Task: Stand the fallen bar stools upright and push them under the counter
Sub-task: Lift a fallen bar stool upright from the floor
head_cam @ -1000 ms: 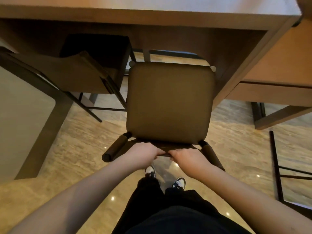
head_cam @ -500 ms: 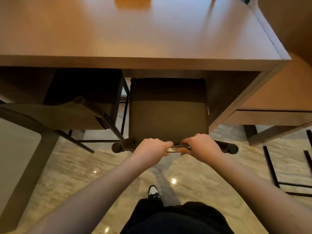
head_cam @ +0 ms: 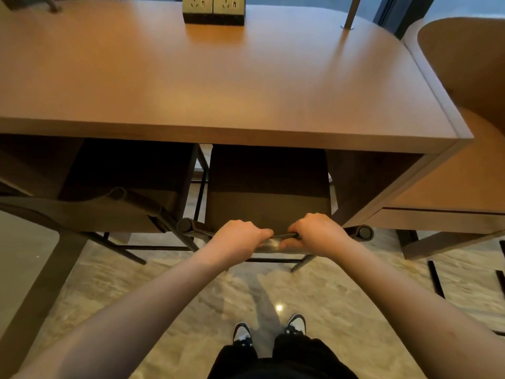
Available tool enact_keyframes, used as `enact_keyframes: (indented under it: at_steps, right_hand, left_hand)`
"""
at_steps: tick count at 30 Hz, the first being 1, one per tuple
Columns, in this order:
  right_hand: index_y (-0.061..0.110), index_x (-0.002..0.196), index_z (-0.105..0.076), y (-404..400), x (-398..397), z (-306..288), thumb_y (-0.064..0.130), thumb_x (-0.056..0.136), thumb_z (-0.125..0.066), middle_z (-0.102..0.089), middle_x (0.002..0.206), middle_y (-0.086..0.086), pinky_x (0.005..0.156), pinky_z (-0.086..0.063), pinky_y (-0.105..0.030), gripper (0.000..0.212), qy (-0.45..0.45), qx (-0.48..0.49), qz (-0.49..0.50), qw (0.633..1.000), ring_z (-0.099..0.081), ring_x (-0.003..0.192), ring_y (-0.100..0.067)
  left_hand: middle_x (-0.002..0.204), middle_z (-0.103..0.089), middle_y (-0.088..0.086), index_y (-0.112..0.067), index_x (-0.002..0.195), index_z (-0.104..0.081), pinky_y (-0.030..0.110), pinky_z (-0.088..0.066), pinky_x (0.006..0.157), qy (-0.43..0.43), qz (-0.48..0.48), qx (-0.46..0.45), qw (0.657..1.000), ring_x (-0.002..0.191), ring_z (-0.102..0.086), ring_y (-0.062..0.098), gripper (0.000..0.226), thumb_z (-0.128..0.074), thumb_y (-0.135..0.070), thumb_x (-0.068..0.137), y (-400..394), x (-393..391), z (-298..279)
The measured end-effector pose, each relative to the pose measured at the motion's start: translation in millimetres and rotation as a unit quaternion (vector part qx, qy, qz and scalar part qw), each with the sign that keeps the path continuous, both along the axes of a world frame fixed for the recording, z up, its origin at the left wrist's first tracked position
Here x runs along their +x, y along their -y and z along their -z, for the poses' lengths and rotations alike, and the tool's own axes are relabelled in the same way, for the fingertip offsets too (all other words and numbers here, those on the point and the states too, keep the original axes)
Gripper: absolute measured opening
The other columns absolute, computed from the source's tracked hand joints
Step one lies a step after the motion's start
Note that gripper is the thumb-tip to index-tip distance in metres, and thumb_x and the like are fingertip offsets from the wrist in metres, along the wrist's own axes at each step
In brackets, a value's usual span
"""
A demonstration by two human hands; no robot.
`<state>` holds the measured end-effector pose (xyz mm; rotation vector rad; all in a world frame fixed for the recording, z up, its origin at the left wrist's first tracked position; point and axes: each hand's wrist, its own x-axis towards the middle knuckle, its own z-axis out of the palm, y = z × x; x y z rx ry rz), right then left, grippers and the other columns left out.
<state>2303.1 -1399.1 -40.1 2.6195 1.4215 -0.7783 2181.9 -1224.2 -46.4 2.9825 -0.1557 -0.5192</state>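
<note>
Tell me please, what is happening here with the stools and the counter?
A person stands at a wooden counter and grips the low back bar of an upright bar stool with the left hand and the right hand. Its seat is mostly under the counter. A second stool stands under the counter to its left. At the right edge, dark bars lie on the floor, perhaps another stool.

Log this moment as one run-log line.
phase: pushing stool in | left hand: grips back bar | right hand: grips back bar | stool: upright, seat mostly under counter | second stool: under counter
</note>
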Motion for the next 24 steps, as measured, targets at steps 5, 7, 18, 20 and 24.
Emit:
enact_keyframes:
  at_steps: [5, 7, 18, 20, 24]
  right_hand:
    - [0.028, 0.082, -0.065, -10.1, 17.0, 4.7, 0.076, 0.082, -0.044, -0.06, 0.063, 0.009, 0.047, -0.043, -0.025, 0.053, 0.045, 0.013, -0.02, 0.999, -0.056, 0.056, -0.008]
    - [0.029, 0.076, -0.063, -12.5, 24.4, 8.0, 0.079, 0.08, -0.043, -0.058, 0.06, 0.01, 0.044, -0.038, -0.025, 0.053, 0.057, 0.03, -0.025, 0.998, -0.055, 0.054, -0.008]
    - [0.038, 0.074, -0.054, -21.8, 50.7, 15.4, 0.077, 0.081, -0.046, -0.054, 0.058, 0.013, 0.045, -0.03, -0.021, 0.041, 0.031, 0.074, -0.032, 0.996, -0.051, 0.054, -0.004]
    - [0.038, 0.072, -0.052, -20.4, 49.3, 18.5, 0.077, 0.081, -0.045, -0.053, 0.058, 0.014, 0.045, -0.029, -0.021, 0.041, 0.039, 0.081, -0.036, 0.995, -0.05, 0.053, -0.003]
    - [0.032, 0.083, -0.062, -19.4, 49.9, 18.5, 0.079, 0.082, -0.037, -0.053, 0.059, 0.013, 0.045, -0.03, -0.02, 0.053, 0.05, 0.097, -0.037, 0.993, -0.05, 0.053, -0.001]
  left_hand:
    - [0.067, -0.05, -0.009, -0.034, 0.116, -0.047, 0.032, -0.049, 0.05, 0.016, -0.006, 0.006, 1.0, 0.057, -0.055, 0.014, 0.026, -0.055, -0.02, 0.095, -10.8, 16.6, 1.1]
    - [0.065, -0.046, -0.01, -0.036, 0.119, -0.046, 0.029, -0.043, 0.048, 0.012, -0.013, 0.006, 1.0, 0.056, -0.052, 0.011, 0.029, -0.055, -0.022, 0.095, -13.2, 23.2, 1.1]
    - [0.08, -0.061, -0.002, -0.032, 0.128, -0.048, 0.031, -0.04, 0.055, 0.021, -0.01, 0.011, 1.0, 0.067, -0.058, 0.019, 0.029, -0.048, -0.026, 0.1, -21.7, 43.6, -6.5]
    - [0.076, -0.055, -0.005, -0.031, 0.13, -0.046, 0.03, -0.039, 0.054, 0.031, -0.003, 0.012, 0.999, 0.064, -0.056, 0.018, 0.031, -0.048, -0.024, 0.1, -21.8, 42.2, -4.1]
    - [0.087, -0.066, -0.003, -0.03, 0.134, -0.041, 0.031, -0.037, 0.056, 0.071, 0.006, -0.013, 0.997, 0.072, -0.063, 0.019, 0.038, -0.047, -0.04, 0.098, -24.1, 41.6, -1.2]
